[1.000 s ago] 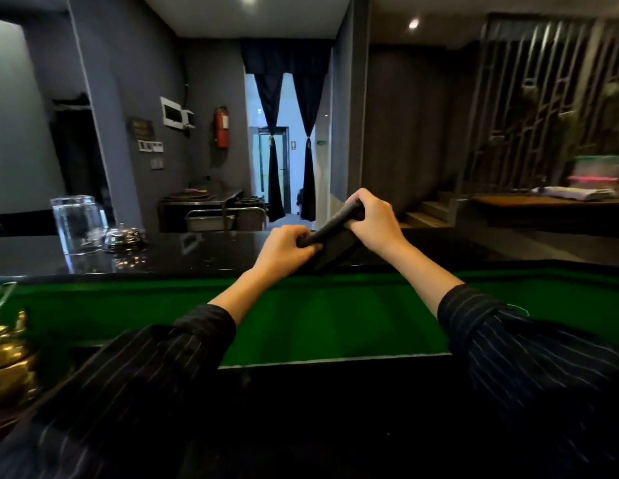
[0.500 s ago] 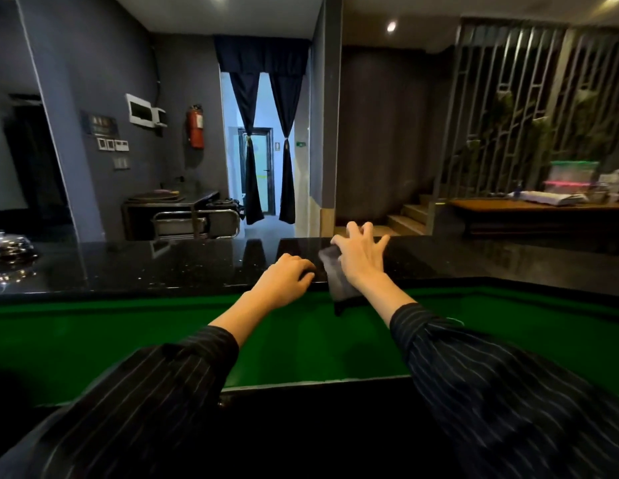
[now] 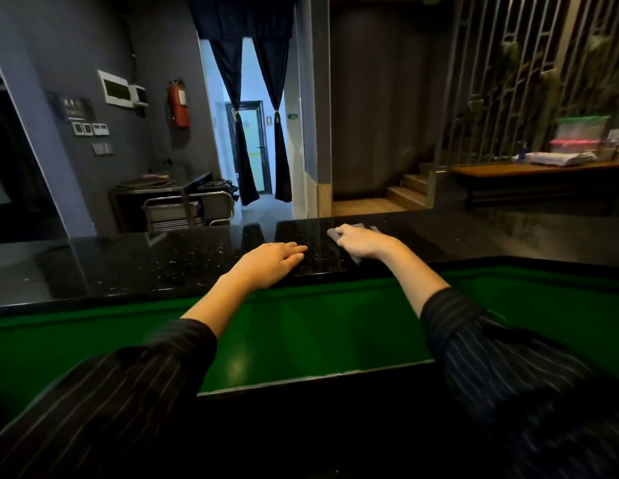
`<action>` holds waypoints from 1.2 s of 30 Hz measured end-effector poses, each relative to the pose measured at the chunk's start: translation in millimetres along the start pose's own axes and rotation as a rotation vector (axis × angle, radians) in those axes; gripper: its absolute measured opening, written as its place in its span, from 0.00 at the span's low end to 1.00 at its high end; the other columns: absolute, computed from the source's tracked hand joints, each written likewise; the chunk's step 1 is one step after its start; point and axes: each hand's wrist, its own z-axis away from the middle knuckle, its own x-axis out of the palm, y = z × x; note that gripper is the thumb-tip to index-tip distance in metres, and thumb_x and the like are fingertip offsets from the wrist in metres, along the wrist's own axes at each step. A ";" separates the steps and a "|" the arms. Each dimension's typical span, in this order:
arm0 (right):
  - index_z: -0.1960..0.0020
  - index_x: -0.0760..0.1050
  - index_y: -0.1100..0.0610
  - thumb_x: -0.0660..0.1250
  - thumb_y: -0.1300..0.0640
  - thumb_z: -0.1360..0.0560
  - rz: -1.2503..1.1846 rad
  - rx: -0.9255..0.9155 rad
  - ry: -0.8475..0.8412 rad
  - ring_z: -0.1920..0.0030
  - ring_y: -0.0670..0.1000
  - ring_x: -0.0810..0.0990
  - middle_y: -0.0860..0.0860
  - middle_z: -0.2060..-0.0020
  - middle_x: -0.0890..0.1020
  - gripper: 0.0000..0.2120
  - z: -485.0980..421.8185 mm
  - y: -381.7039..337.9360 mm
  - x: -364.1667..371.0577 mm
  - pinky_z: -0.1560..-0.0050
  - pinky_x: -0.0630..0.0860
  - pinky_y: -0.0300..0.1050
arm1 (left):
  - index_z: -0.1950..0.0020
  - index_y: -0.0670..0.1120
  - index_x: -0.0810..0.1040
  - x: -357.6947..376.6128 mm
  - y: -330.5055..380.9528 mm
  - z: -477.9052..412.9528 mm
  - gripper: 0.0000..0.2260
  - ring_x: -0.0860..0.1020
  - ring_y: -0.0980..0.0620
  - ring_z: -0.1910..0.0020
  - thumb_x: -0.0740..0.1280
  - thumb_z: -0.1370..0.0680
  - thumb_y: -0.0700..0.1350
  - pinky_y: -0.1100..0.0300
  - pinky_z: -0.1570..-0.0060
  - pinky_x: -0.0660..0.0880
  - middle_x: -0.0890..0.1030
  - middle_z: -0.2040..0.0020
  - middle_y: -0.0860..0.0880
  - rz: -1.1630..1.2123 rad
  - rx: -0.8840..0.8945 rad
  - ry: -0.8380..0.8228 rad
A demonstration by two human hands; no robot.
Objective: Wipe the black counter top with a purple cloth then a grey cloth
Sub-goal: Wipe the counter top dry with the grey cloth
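I start at the left end of the black counter top (image 3: 145, 264), a polished dark slab flecked with pale specks and glossy enough to mirror the room. Beyond its left part stands a steel-framed trolley (image 3: 187, 209), and a red fire extinguisher (image 3: 178, 103) hangs on the grey wall above that. Dark curtains (image 3: 239, 133), tied at the middle, frame the doorway behind the counter's centre.

My left hand (image 3: 270, 264) lies palm down on the counter, just inside its near edge. The forearm is bare below a pushed-up pinstriped sleeve (image 3: 128, 385). The fingers are straight and close together, pointing right, and they hold nothing.

Just to its right, a little deeper onto the counter, my right hand (image 3: 361, 242) sits on the cloth (image 3: 332, 234) with the arm stretched well forward. The fingers are drawn together and laid over the fabric, pressing it to the stone. The thumb is hidden. The cloth is thin and soft, lies flat on the counter top, and shows past the fingertips and under the wrist. It reads greyish, though in this dim light I cannot tell grey from purple.

Below the counter's near edge runs a smooth, shiny green panel (image 3: 301, 326). Past the counter's right end I see steps (image 3: 404, 188), a metal lattice screen (image 3: 508, 81) and a wooden bench (image 3: 529, 171).
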 end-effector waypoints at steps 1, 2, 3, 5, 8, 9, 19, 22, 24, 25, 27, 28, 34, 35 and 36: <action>0.23 0.59 0.55 0.48 0.54 0.18 0.047 0.024 0.022 0.26 0.60 0.62 0.62 0.27 0.66 0.24 -8.2 -3.9 1.8 0.30 0.56 0.54 | 0.27 0.54 0.65 0.2 -0.2 -0.9 0.20 0.64 0.48 0.26 0.52 0.18 0.54 0.50 0.27 0.60 0.65 0.25 0.50 -0.019 0.002 -0.002; 0.22 0.58 0.53 0.49 0.53 0.18 0.089 0.066 0.051 0.24 0.61 0.57 0.61 0.23 0.57 0.24 -16.1 -10.3 5.1 0.27 0.53 0.56 | 0.27 0.55 0.65 0.4 -0.2 -2.0 0.20 0.64 0.48 0.26 0.52 0.18 0.54 0.50 0.28 0.60 0.65 0.25 0.50 -0.032 0.001 -0.001; 0.22 0.57 0.52 0.50 0.51 0.18 0.128 0.111 0.082 0.23 0.61 0.53 0.61 0.22 0.53 0.25 -23.1 -19.6 10.2 0.26 0.51 0.58 | 0.27 0.55 0.65 0.2 -0.1 -2.9 0.20 0.64 0.48 0.26 0.52 0.18 0.54 0.50 0.28 0.61 0.66 0.25 0.50 -0.034 -0.002 0.002; 0.23 0.60 0.55 0.52 0.49 0.19 0.176 0.123 0.129 0.23 0.62 0.54 0.61 0.22 0.55 0.26 -28.6 -44.4 20.7 0.26 0.54 0.59 | 0.28 0.55 0.67 -1.8 -0.2 -2.9 0.19 0.66 0.48 0.28 0.53 0.19 0.53 0.50 0.28 0.62 0.68 0.26 0.51 -0.015 -0.010 0.024; 0.26 0.65 0.54 0.49 0.50 0.21 0.202 -0.055 0.072 0.26 0.60 0.61 0.57 0.25 0.64 0.25 -19.5 -69.5 31.3 0.29 0.60 0.59 | 0.30 0.52 0.71 -4.4 -4.5 -0.3 0.18 0.68 0.47 0.29 0.54 0.18 0.50 0.52 0.29 0.63 0.70 0.28 0.51 0.020 -0.025 0.043; 0.27 0.65 0.53 0.47 0.51 0.22 0.231 -0.103 0.049 0.27 0.60 0.63 0.56 0.26 0.66 0.25 -11.7 -67.3 30.3 0.30 0.62 0.60 | 0.30 0.52 0.71 -4.0 -5.5 0.4 0.18 0.68 0.47 0.29 0.54 0.18 0.50 0.52 0.28 0.62 0.70 0.28 0.51 0.012 -0.024 0.038; 0.21 0.53 0.51 0.45 0.36 0.20 0.199 0.251 0.143 0.22 0.62 0.48 0.61 0.22 0.53 0.32 -9.8 24.5 3.6 0.26 0.45 0.65 | 0.42 0.46 0.80 -6.6 37.4 -4.2 0.21 0.76 0.39 0.41 0.55 0.21 0.58 0.49 0.43 0.71 0.79 0.39 0.42 -0.107 -0.197 0.025; 0.22 0.56 0.53 0.44 0.42 0.19 0.198 0.169 0.157 0.23 0.61 0.54 0.59 0.23 0.57 0.29 -22.3 -0.2 10.3 0.27 0.49 0.64 | 0.49 0.42 0.78 7.4 54.1 -11.7 0.21 0.77 0.37 0.45 0.53 0.20 0.57 0.49 0.50 0.71 0.79 0.44 0.38 -0.177 -0.183 0.093; 0.22 0.56 0.53 0.44 0.46 0.19 0.197 0.019 0.115 0.23 0.60 0.55 0.58 0.23 0.58 0.27 -19.3 -18.2 19.0 0.27 0.50 0.65 | 0.47 0.44 0.77 16.3 47.6 -11.1 0.19 0.77 0.36 0.46 0.51 0.20 0.54 0.50 0.54 0.68 0.80 0.45 0.39 -0.141 -0.162 0.150; 0.22 0.55 0.52 0.43 0.47 0.19 0.211 -0.058 0.091 0.23 0.60 0.54 0.57 0.22 0.57 0.26 -12.9 -22.8 23.0 0.27 0.50 0.65 | 0.46 0.45 0.78 17.5 44.2 -10.4 0.19 0.77 0.37 0.46 0.51 0.20 0.53 0.50 0.55 0.68 0.80 0.45 0.39 -0.113 -0.169 0.159; 0.21 0.52 0.50 0.43 0.51 0.18 0.254 -0.173 0.060 0.22 0.59 0.53 0.55 0.22 0.55 0.25 -1.0 -17.1 26.2 0.26 0.49 0.65 | 0.41 0.46 0.78 15.1 43.4 -9.2 0.18 0.76 0.37 0.45 0.53 0.20 0.50 0.49 0.51 0.71 0.80 0.43 0.39 -0.052 -0.198 0.171; 0.21 0.51 0.49 0.45 0.54 0.19 0.272 -0.206 0.057 0.22 0.58 0.53 0.55 0.22 0.55 0.26 4.7 -8.0 23.1 0.26 0.50 0.64 | 0.38 0.47 0.77 13.9 45.2 -8.4 0.18 0.76 0.37 0.42 0.53 0.20 0.50 0.48 0.46 0.71 0.79 0.40 0.39 -0.034 -0.206 0.173; 0.21 0.49 0.45 0.45 0.49 0.18 0.211 -0.002 0.058 0.22 0.57 0.52 0.52 0.21 0.54 0.25 -10.1 68.3 -12.9 0.26 0.49 0.61 | 0.29 0.44 0.68 12.8 58.4 -0.5 0.20 0.68 0.38 0.31 0.50 0.18 0.48 0.46 0.32 0.65 0.68 0.27 0.43 -0.067 -0.189 0.078; 0.21 0.49 0.45 0.46 0.49 0.18 0.207 0.047 0.060 0.22 0.57 0.51 0.52 0.21 0.53 0.26 -17.5 71.9 -13.6 0.26 0.48 0.61 | 0.29 0.42 0.68 12.5 60.0 0.0 0.20 0.68 0.37 0.31 0.49 0.18 0.47 0.45 0.32 0.65 0.67 0.27 0.42 -0.091 -0.187 0.065; 0.21 0.48 0.45 0.46 0.49 0.18 0.210 0.094 0.069 0.22 0.57 0.50 0.53 0.21 0.52 0.26 -24.7 71.2 -12.7 0.25 0.47 0.62 | 0.30 0.41 0.68 12.5 61.1 0.0 0.20 0.68 0.37 0.31 0.49 0.17 0.46 0.44 0.32 0.65 0.66 0.26 0.41 -0.110 -0.186 0.060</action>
